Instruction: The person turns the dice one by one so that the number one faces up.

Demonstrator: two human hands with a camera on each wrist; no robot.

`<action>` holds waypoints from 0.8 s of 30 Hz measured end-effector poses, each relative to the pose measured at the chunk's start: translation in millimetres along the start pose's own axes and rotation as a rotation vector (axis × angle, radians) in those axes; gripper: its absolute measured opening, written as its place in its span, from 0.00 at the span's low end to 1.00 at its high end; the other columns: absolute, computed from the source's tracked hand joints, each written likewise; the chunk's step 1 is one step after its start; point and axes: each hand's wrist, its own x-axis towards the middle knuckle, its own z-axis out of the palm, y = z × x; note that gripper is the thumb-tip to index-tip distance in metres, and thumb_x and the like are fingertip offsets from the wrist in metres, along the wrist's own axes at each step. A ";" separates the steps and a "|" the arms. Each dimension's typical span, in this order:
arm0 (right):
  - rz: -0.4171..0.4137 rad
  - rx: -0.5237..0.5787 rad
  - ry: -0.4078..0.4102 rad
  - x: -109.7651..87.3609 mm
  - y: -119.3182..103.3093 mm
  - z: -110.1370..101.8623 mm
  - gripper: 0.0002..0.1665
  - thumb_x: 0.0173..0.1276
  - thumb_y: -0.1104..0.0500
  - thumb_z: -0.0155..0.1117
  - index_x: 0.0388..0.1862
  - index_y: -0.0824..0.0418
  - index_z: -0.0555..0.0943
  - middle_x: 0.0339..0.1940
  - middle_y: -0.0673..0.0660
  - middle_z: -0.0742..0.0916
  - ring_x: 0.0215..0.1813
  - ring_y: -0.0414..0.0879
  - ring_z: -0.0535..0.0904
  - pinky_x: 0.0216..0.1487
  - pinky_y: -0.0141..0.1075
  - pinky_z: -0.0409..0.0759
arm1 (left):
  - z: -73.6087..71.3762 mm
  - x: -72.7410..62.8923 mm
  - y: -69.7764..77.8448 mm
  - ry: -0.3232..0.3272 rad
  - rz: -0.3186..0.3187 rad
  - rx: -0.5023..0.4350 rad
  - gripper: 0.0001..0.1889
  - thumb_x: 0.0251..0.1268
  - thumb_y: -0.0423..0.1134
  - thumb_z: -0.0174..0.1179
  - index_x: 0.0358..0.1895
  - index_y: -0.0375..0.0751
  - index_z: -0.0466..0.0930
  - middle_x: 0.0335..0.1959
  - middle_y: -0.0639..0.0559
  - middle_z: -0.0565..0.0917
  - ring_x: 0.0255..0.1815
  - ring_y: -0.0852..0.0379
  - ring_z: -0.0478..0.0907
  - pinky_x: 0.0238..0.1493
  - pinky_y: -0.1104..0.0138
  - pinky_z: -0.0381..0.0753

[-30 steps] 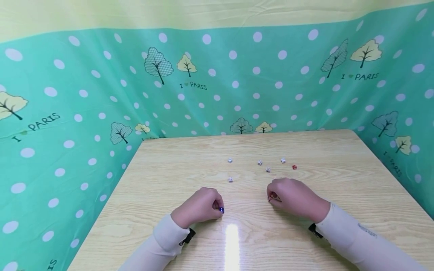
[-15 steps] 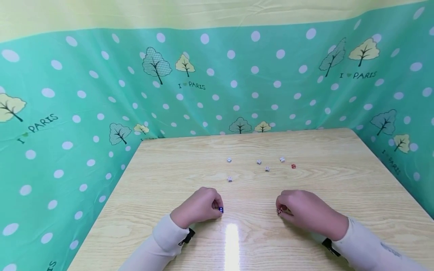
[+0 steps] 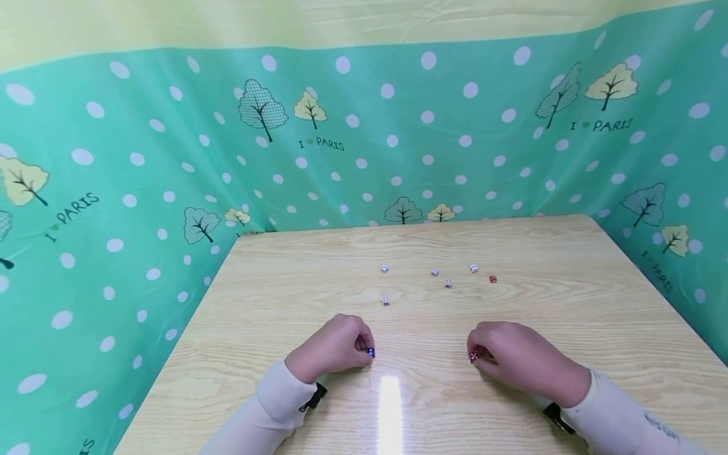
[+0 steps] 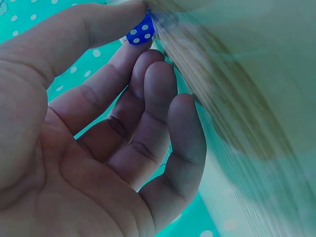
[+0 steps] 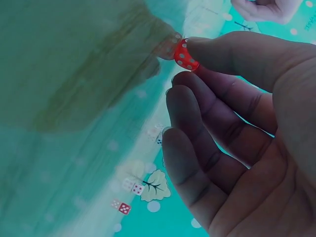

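Note:
Between thumb and index finger, my left hand [image 3: 335, 344] pinches a blue die [image 4: 140, 30] with white pips, low at the tabletop. My right hand [image 3: 520, 357] pinches a red die [image 5: 185, 55] with white pips in the same way, down at the wood. The other fingers of both hands curl loosely beneath, as the wrist views show. A wide stretch of wood separates the two hands. Beyond the left hand lies a white die [image 3: 386, 301], the nearest of the loose dice.
Farther back on the wooden table [image 3: 296, 272] lie several white dice, among them one at the left [image 3: 384, 268] and one at the right [image 3: 474, 268]. A second red die [image 3: 492, 279] sits at their right end. A green dotted curtain [image 3: 364, 139] encloses the table's back and sides.
My right hand has drawn back toward the person and slightly right with the red die, slowing in the last half second. The left hand stays in place with the blue die.

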 end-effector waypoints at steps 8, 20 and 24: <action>0.058 0.066 -0.007 -2.1 1.0 1.8 0.12 0.59 0.61 0.76 0.33 0.43 0.82 0.28 0.34 0.79 0.31 0.30 0.73 0.34 0.28 0.76 | 0.8 0.2 0.6 0.010 0.020 -0.022 0.05 0.54 0.34 0.72 0.28 0.50 0.87 0.24 0.65 0.80 0.27 0.70 0.75 0.33 0.73 0.78; 0.060 0.106 -0.047 -0.1 2.9 7.7 0.09 0.61 0.59 0.77 0.35 0.45 0.84 0.31 0.35 0.80 0.33 0.30 0.74 0.35 0.28 0.77 | -2.2 -0.7 -0.5 -0.002 0.008 -0.051 0.06 0.54 0.34 0.73 0.28 0.49 0.85 0.25 0.64 0.81 0.27 0.69 0.75 0.34 0.72 0.78; 0.059 0.109 -0.051 0.1 3.6 8.4 0.10 0.61 0.59 0.76 0.34 0.44 0.84 0.30 0.35 0.79 0.32 0.30 0.74 0.35 0.28 0.77 | -0.7 0.7 -4.3 -0.009 0.003 -0.055 0.06 0.53 0.34 0.73 0.29 0.49 0.86 0.25 0.64 0.81 0.28 0.69 0.76 0.35 0.72 0.79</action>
